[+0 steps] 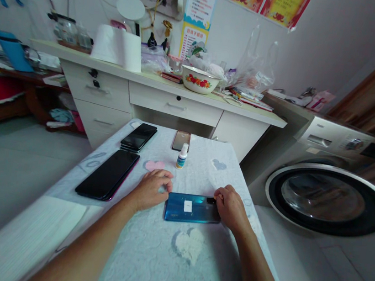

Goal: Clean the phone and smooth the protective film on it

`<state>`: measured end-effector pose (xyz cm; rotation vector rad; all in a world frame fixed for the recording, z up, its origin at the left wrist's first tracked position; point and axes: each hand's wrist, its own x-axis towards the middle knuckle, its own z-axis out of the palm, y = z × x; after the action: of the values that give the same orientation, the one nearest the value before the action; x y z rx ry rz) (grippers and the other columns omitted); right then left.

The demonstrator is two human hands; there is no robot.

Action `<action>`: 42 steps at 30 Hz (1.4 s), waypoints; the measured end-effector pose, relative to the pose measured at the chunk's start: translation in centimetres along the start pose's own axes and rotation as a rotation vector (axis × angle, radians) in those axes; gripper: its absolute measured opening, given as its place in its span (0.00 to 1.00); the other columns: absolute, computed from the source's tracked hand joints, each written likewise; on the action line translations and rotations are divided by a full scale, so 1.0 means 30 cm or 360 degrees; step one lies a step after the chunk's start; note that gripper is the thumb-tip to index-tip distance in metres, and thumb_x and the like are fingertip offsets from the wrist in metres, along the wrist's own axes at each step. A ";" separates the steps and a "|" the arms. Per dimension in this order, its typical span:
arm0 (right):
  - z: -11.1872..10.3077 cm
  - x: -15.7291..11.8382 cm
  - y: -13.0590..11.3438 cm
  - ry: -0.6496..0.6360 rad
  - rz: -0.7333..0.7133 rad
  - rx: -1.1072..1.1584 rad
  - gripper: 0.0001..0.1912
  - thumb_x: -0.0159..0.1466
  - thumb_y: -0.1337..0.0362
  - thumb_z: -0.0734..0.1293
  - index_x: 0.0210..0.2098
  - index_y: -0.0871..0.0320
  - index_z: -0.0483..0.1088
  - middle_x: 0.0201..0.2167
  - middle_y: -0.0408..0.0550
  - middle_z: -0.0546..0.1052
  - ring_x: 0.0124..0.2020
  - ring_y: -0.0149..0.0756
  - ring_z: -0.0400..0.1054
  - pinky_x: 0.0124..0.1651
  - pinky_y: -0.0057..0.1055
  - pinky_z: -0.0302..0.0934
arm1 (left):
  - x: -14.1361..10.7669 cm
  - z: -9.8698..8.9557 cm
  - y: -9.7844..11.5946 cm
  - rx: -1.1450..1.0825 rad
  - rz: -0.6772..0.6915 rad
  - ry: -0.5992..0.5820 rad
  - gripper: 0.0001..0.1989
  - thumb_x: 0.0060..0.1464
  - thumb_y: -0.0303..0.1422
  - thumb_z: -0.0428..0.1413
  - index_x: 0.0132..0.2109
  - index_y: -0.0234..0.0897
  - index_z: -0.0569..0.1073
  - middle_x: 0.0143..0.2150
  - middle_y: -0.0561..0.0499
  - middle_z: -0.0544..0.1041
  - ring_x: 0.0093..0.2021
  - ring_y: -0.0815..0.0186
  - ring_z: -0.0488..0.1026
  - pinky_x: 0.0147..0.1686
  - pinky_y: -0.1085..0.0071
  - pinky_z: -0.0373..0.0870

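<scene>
A blue smartphone (195, 210) lies back up on the cloth-covered table, with a small white sticker on its back and its camera block toward the right. At its left end, my left hand (153, 189) has curled fingers, the thumb and fingertips closed at the upper corner. My right hand (232, 208) closes round the other end beside the camera, its fingertips partly hidden. Just beyond the phone stands a small white spray bottle (181, 157) with a blue label.
Large black phones or tablets (109, 174) lie at the left, with a stack of dark phones (138, 137) behind. A phone or case (181, 140) lies at the far edge. Beyond are a white desk (174, 104) with a flowered bowl (200, 80), and a washing machine (325, 195) at right.
</scene>
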<state>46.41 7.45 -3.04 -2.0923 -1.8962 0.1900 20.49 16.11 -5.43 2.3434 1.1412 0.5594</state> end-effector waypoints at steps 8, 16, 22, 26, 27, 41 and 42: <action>0.016 -0.003 -0.038 0.0007 -0.0071 0.0008 0.12 0.64 0.72 0.57 0.33 0.58 0.71 0.35 0.49 0.69 0.36 0.32 0.65 0.40 0.25 0.53 | -0.001 -0.003 0.002 -0.0008 0.0019 0.0007 0.07 0.44 0.27 0.53 0.30 0.41 0.74 0.50 0.52 0.71 0.55 0.58 0.64 0.56 0.59 0.57; 0.033 0.000 -0.098 -0.0061 -0.0176 0.0022 0.12 0.64 0.71 0.57 0.35 0.57 0.71 0.37 0.48 0.70 0.35 0.32 0.66 0.38 0.24 0.54 | 0.001 0.000 0.000 0.0010 0.0005 0.0002 0.07 0.43 0.27 0.53 0.30 0.42 0.74 0.51 0.52 0.71 0.55 0.58 0.64 0.57 0.59 0.56; 0.027 0.004 -0.119 -0.0106 -0.0178 0.0064 0.12 0.65 0.70 0.57 0.34 0.57 0.71 0.37 0.49 0.70 0.36 0.32 0.66 0.39 0.24 0.54 | 0.000 -0.009 0.005 0.0003 -0.0014 -0.0046 0.08 0.42 0.27 0.53 0.31 0.42 0.74 0.52 0.52 0.71 0.56 0.57 0.62 0.58 0.58 0.55; 0.021 0.007 -0.093 -0.0081 -0.0134 0.0052 0.12 0.65 0.70 0.57 0.34 0.57 0.72 0.36 0.49 0.70 0.37 0.33 0.66 0.40 0.25 0.54 | -0.004 -0.016 0.004 -0.0008 0.0005 -0.0099 0.12 0.42 0.27 0.53 0.35 0.43 0.74 0.53 0.52 0.69 0.58 0.57 0.60 0.59 0.57 0.53; 0.020 0.008 -0.084 -0.0074 -0.0116 0.0046 0.12 0.65 0.70 0.57 0.34 0.57 0.72 0.36 0.49 0.70 0.37 0.33 0.66 0.41 0.25 0.54 | -0.005 -0.019 0.005 -0.0012 0.0004 -0.0120 0.12 0.42 0.27 0.53 0.36 0.43 0.74 0.53 0.52 0.69 0.59 0.56 0.59 0.59 0.56 0.52; -0.006 0.006 0.013 -0.0091 0.0053 -0.0016 0.13 0.64 0.70 0.57 0.33 0.59 0.73 0.33 0.48 0.69 0.36 0.32 0.64 0.40 0.25 0.52 | -0.038 -0.066 0.040 0.0060 -0.0035 -0.0573 0.33 0.31 0.37 0.64 0.49 0.45 0.64 0.62 0.50 0.55 0.65 0.53 0.46 0.63 0.58 0.47; -0.007 0.006 0.015 -0.0094 0.0062 -0.0025 0.13 0.64 0.70 0.57 0.33 0.59 0.73 0.33 0.48 0.69 0.36 0.32 0.64 0.40 0.26 0.52 | -0.039 -0.065 0.042 0.0086 -0.0044 -0.0586 0.35 0.30 0.39 0.65 0.50 0.45 0.63 0.63 0.49 0.54 0.66 0.53 0.45 0.63 0.58 0.47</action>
<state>46.93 7.57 -2.97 -2.1578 -1.8967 0.2490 19.54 14.96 -3.33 2.3434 1.0229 0.0793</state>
